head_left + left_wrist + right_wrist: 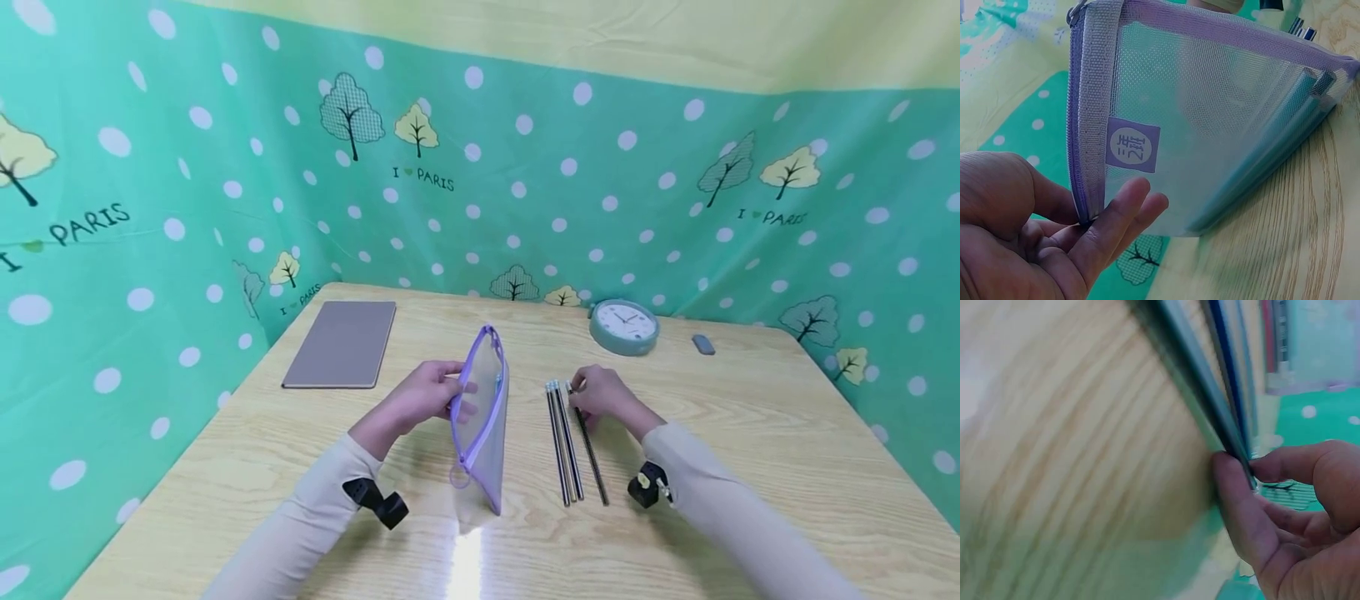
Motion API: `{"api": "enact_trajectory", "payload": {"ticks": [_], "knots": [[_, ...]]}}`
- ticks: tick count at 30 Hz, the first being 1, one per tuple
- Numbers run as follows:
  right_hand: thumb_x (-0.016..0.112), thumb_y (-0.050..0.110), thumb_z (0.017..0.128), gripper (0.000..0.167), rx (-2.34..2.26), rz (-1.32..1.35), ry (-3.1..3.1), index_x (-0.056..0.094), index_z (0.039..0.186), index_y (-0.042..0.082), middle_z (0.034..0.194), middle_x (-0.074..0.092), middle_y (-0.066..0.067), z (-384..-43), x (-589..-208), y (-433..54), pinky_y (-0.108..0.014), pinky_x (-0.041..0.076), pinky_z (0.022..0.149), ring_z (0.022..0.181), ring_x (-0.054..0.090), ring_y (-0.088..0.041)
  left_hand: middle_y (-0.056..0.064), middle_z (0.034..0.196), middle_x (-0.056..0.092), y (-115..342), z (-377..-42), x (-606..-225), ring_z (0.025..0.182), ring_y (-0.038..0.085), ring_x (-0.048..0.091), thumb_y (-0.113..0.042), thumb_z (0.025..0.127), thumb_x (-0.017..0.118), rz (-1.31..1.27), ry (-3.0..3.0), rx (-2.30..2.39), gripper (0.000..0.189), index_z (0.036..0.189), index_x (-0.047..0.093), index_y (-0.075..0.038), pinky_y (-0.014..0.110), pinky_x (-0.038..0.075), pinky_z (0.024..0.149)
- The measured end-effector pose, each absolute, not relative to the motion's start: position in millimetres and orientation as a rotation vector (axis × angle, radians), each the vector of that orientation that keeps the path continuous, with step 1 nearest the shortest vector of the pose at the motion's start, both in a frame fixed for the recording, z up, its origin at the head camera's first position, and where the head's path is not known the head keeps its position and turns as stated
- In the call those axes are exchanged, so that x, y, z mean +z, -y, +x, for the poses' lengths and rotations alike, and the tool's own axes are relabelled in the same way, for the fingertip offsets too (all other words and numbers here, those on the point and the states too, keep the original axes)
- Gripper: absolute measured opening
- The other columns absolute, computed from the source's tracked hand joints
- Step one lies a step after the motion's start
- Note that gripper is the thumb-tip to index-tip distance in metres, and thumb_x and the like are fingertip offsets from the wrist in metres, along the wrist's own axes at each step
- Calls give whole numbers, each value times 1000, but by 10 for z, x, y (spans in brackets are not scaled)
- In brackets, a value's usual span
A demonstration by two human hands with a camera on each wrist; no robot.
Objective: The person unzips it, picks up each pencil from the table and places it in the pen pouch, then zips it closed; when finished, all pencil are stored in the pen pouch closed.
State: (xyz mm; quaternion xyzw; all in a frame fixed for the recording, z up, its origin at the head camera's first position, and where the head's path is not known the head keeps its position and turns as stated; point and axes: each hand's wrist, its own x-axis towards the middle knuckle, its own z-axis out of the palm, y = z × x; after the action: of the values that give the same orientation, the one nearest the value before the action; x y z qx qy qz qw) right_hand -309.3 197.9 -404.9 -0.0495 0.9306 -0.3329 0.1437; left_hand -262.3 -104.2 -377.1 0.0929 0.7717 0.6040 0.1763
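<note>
My left hand [427, 392] grips the rim of a purple-edged mesh zipper pouch [491, 471] standing upright on the table, its zipper undone. Through the mesh in the left wrist view, long teal sticks [1254, 156] lie along the bottom. A small purple label [1147, 147] is on the pouch's side. To the right, my right hand [603, 396] pinches the far end of a dark pencil [591, 454] between thumb and fingertips. Several dark striped pencils [558, 442] lie side by side just left of it.
A grey-brown notebook [341, 346] lies at the back left of the wooden table [750, 433]. Behind my right hand are a round green-rimmed clock [624, 325] and a small grey-blue block [703, 344]. A green dotted curtain [450, 242] encloses the back and sides.
</note>
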Motion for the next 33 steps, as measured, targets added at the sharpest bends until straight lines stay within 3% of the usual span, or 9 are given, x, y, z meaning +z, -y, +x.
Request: {"api": "enact_trajectory", "payload": {"ticks": [6, 8, 12, 15, 24, 33], "knots": [[59, 0, 97, 39, -1435, -189, -2519, 50, 132, -15, 109, 65, -27, -2961, -3683, -1998, -36, 67, 67, 78, 69, -21, 33, 135, 62, 1030, -2603, -3783, 96, 36, 76, 1, 106, 40, 249, -2190, 1711, 47, 150, 37, 16, 41, 66, 82], [58, 1, 100, 42, -1671, -204, -2459, 46, 138, -14, 114, 66, -25, -2911, -3519, -1986, -34, 67, 72, 85, 70, -19, 32, 134, 62, 1031, -2600, -3781, 95, 36, 77, 1, 106, 40, 246, -2193, 1711, 47, 150, 38, 16, 40, 66, 82], [54, 1, 104, 33, -2178, -223, -2280, 46, 136, -5, 105, 72, -3, -2773, -3269, -1900, -29, 66, 77, 86, 72, -12, 32, 134, 63, 1040, -2596, -3787, 96, 36, 77, 0, 106, 41, 242, -2189, 1709, 46, 150, 38, 16, 40, 66, 82], [52, -1, 105, 23, -2520, -210, -2100, 49, 127, 4, 96, 73, 5, -2670, -3167, -1755, -26, 65, 74, 83, 73, -11, 32, 134, 62, 1046, -2598, -3800, 97, 36, 76, 0, 106, 41, 249, -2187, 1715, 47, 150, 38, 15, 41, 66, 83], [49, -8, 103, 31, -2655, -374, -2174, 46, 133, -1, 103, 72, -2, -2386, -3155, -1249, -32, 66, 75, 85, 76, -14, 31, 134, 63, 1026, -2602, -3839, 96, 35, 77, -3, 107, 44, 283, -2176, 1727, 48, 151, 38, 14, 42, 65, 84], [52, -10, 102, 27, -2630, -469, -2188, 49, 127, 1, 99, 75, -7, -2332, -3239, -1122, -32, 66, 70, 80, 76, -16, 31, 133, 63, 1017, -2615, -3778, 93, 34, 77, 0, 105, 46, 308, -2197, 1716, 50, 152, 36, 14, 41, 66, 82]]}}
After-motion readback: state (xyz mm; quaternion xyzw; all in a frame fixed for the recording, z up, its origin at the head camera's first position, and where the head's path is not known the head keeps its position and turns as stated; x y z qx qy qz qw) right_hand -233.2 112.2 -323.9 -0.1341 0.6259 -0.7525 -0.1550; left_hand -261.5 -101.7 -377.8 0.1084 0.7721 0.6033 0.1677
